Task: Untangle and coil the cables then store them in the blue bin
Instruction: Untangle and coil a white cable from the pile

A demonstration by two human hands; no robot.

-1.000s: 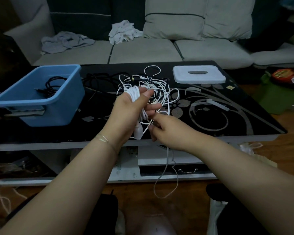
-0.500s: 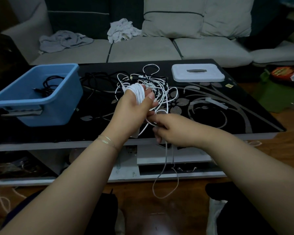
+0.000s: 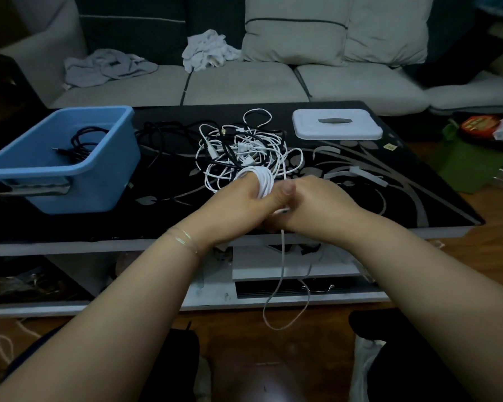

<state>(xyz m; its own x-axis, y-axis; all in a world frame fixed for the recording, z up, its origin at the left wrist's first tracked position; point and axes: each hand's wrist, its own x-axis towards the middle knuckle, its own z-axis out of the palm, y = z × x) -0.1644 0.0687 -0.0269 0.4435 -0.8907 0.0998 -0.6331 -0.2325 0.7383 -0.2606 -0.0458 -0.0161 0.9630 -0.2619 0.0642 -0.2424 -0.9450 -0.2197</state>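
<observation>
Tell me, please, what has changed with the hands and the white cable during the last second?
The left hand dropped lower, its grip staying round the white cable coil. The right hand rose against it, keeping its grip on the cable's hanging tail, which is now shorter. The blue bin and the cable pile stayed as they were.
</observation>
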